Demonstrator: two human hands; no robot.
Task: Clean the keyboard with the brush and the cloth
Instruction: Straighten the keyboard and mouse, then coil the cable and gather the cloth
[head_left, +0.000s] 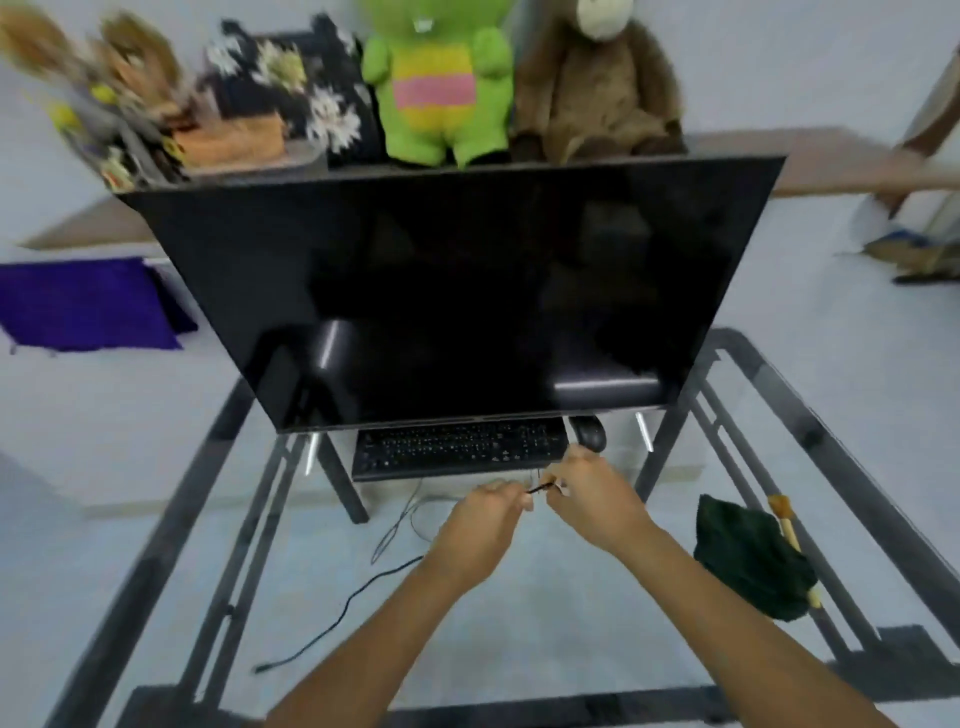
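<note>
A black keyboard (460, 447) lies on the glass table under the lower edge of a large black monitor. Just in front of it, my left hand (483, 525) and my right hand (597, 499) meet, and both pinch a thin black cable (540, 487) stretched between them. The dark green cloth (748, 558) lies crumpled on the glass to the right. A wooden-handled brush (787, 522) rests along the cloth's far side, partly hidden under it.
A black mouse (589, 432) sits right of the keyboard. The big monitor (457, 291) fills the table's back. The glass table (545, 623) has a dark frame. Loose cables (343, 610) trail below. Plush toys stand behind the monitor.
</note>
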